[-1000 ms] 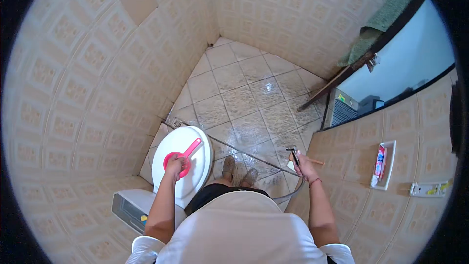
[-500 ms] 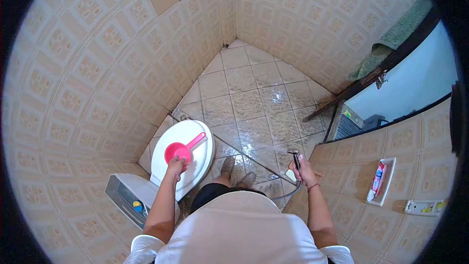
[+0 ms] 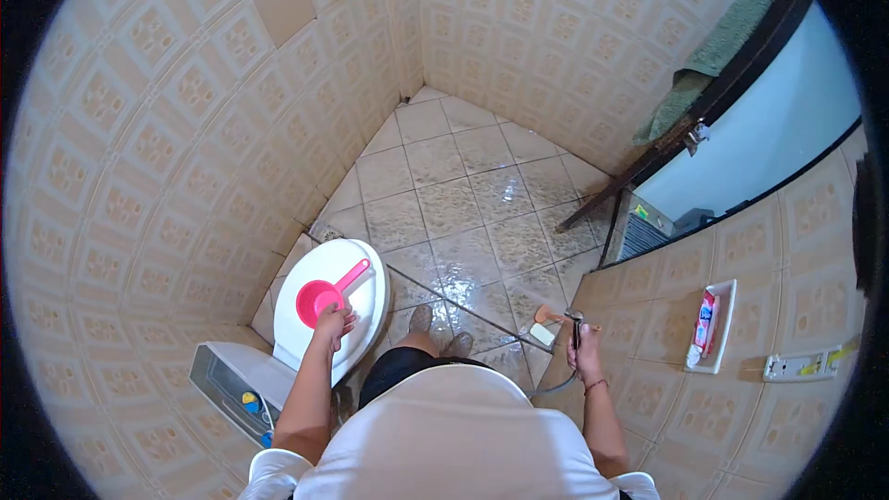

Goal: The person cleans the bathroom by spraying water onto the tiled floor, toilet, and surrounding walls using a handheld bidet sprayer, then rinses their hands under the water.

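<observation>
I look down at a white toilet with its lid (image 3: 366, 301) closed. A pink plastic dipper (image 3: 324, 294) lies on the lid, its handle pointing up and right. My left hand (image 3: 331, 322) rests on the near rim of the dipper. My right hand (image 3: 583, 344) grips a metal spray nozzle (image 3: 575, 322) close to the tiled wall on the right; its hose (image 3: 554, 389) loops down behind my wrist. A brush (image 3: 544, 326) with an orange handle lies on the floor just left of the nozzle.
Wet beige floor tiles (image 3: 444, 194) spread ahead. Patterned tile walls close in left and far. The toilet tank (image 3: 227, 380) is at lower left. An open door (image 3: 741, 130) with a green towel (image 3: 718, 46) is at the right. A wall dish (image 3: 718, 329) holds a tube.
My right hand with the nozzle has drawn closer to the right wall. The left hand stays on the dipper. The view has shifted slightly.
</observation>
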`<control>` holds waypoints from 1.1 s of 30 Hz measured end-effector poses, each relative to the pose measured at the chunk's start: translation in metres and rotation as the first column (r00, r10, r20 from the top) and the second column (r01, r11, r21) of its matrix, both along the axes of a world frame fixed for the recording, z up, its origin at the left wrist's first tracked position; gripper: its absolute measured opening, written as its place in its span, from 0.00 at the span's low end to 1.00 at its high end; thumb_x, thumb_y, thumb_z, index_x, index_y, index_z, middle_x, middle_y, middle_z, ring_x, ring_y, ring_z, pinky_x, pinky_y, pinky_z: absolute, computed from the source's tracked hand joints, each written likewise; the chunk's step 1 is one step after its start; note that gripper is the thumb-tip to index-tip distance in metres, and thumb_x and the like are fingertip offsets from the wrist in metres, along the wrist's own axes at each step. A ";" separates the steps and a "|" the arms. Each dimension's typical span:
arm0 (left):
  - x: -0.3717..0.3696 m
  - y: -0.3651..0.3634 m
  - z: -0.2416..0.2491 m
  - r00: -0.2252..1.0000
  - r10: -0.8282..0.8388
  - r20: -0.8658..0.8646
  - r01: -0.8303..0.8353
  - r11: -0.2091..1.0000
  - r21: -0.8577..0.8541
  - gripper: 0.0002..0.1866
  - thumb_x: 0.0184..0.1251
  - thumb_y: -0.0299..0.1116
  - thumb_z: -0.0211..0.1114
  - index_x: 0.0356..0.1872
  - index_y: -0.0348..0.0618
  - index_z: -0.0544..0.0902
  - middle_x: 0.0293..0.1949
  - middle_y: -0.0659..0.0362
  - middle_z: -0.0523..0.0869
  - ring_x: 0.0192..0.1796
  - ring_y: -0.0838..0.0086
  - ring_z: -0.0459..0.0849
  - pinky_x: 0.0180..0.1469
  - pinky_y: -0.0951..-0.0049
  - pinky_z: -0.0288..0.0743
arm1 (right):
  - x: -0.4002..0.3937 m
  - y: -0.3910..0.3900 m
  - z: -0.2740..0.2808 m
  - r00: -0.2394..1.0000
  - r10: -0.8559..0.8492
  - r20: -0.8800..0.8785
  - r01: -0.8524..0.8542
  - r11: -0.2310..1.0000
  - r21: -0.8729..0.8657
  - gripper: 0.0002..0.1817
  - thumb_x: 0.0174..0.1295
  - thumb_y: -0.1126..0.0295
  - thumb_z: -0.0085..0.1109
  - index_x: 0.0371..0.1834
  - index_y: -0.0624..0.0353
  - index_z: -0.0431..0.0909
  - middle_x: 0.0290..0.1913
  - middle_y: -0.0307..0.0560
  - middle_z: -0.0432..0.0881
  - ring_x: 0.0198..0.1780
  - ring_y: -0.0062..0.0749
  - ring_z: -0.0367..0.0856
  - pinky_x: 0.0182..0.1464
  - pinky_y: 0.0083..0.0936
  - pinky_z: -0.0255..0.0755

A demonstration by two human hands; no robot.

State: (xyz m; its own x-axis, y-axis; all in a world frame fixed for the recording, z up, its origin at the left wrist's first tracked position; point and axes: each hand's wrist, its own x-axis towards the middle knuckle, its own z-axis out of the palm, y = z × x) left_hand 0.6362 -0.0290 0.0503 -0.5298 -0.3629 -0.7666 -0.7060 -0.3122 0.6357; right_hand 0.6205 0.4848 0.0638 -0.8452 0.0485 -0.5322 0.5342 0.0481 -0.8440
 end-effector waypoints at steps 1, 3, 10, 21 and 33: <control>-0.002 0.004 0.004 1.000 -0.006 0.006 0.006 1.000 0.007 0.30 0.56 0.28 0.53 0.60 0.38 0.52 0.38 0.56 0.76 0.35 0.74 0.77 0.31 0.77 0.72 | 0.003 0.003 0.001 0.999 0.036 0.009 -0.036 0.999 0.004 0.32 0.59 0.42 0.27 0.11 0.57 0.64 0.06 0.36 0.60 0.06 0.20 0.57 0.09 0.16 0.50; -0.008 0.010 0.005 1.000 -0.024 0.006 0.024 1.000 0.018 0.31 0.56 0.28 0.54 0.60 0.39 0.52 0.39 0.56 0.76 0.35 0.73 0.77 0.32 0.77 0.72 | 0.009 0.007 0.003 0.997 -0.075 0.000 0.075 0.997 0.018 0.30 0.59 0.42 0.29 0.13 0.56 0.64 0.06 0.35 0.59 0.06 0.20 0.56 0.08 0.16 0.49; -0.036 0.027 0.002 0.993 -0.102 -0.057 0.105 0.993 0.054 0.31 0.57 0.27 0.52 0.61 0.39 0.49 0.49 0.52 0.70 0.43 0.66 0.76 0.38 0.71 0.73 | 0.029 0.017 0.006 0.922 -0.377 -0.087 0.381 0.924 0.034 0.26 0.59 0.43 0.32 0.20 0.55 0.64 0.07 0.35 0.59 0.05 0.18 0.54 0.07 0.15 0.47; -0.065 0.050 0.005 0.986 -0.155 -0.068 0.159 0.985 0.070 0.32 0.56 0.27 0.55 0.61 0.39 0.51 0.46 0.54 0.73 0.41 0.70 0.76 0.37 0.73 0.71 | 0.034 0.026 0.026 0.904 -0.365 -0.221 0.382 0.923 0.039 0.26 0.59 0.45 0.33 0.21 0.57 0.66 0.08 0.36 0.62 0.08 0.18 0.58 0.10 0.16 0.52; -0.064 0.050 0.005 0.986 -0.152 -0.067 0.156 0.986 0.059 0.32 0.56 0.28 0.55 0.60 0.39 0.51 0.47 0.53 0.72 0.41 0.69 0.76 0.37 0.73 0.71 | 0.037 0.033 0.036 0.981 -0.083 -0.173 0.121 0.968 0.219 0.26 0.60 0.46 0.34 0.17 0.56 0.64 0.08 0.35 0.62 0.07 0.18 0.58 0.09 0.15 0.49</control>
